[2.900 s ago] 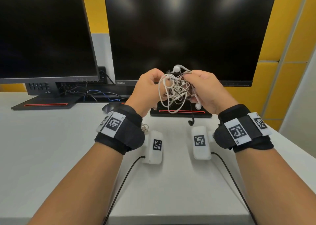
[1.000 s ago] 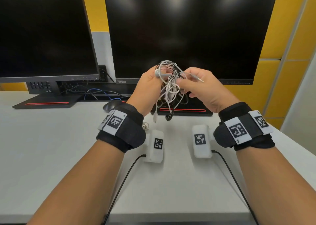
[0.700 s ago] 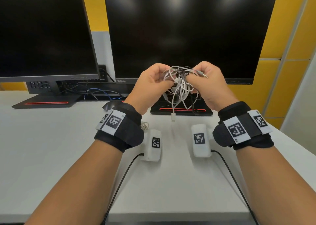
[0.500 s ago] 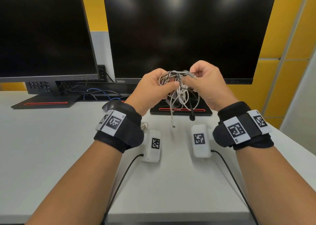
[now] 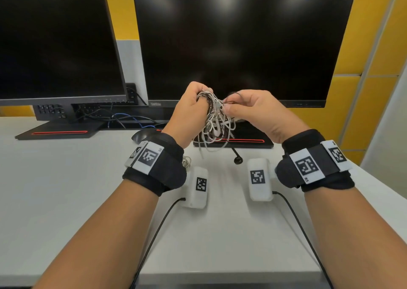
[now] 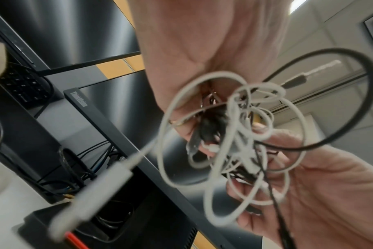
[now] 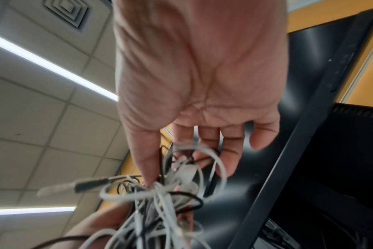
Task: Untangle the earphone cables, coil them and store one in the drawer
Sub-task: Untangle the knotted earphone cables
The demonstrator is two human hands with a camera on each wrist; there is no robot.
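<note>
Held up over the white desk [image 5: 66, 189], in front of the large black monitor [image 5: 242, 40] at 12 o'clock: a tangled bundle of earphone cables [image 5: 217, 121], white and black strands knotted together. Left hand [image 5: 189, 115] curled around the bundle's 9 o'clock side, fingers closed over the top of the knot. Right hand [image 5: 257, 112] at the 3 o'clock side, thumb and fingertips pinching strands at the knot's upper edge. Loops of white cable hanging below both hands toward 6 o'clock, clear of the desk; one black strand dangling lower, ending in a dark earbud [image 5: 237, 160] just above the surface.

From the left wrist view – white loops [image 6: 230, 139] spread wide across the palm, a black cable [image 6: 351, 118] arcing out to 3 o'clock, a blurred white plug [image 6: 100, 188] trailing toward 7 o'clock. From the right wrist view – the thumb [image 7: 147, 161] pressed onto the knot, the index fingertip hidden behind the strands, the other fingers loosely bent; a plug [image 7: 79, 184] sticking out at 9 o'clock.

On the desk: a second black monitor [image 5: 55, 42] at 10 o'clock, a dark mouse [image 5: 141, 135] behind the left wrist, two white marker blocks [image 5: 198, 187] [image 5: 258, 178] beside the wrists. No drawer in sight.
</note>
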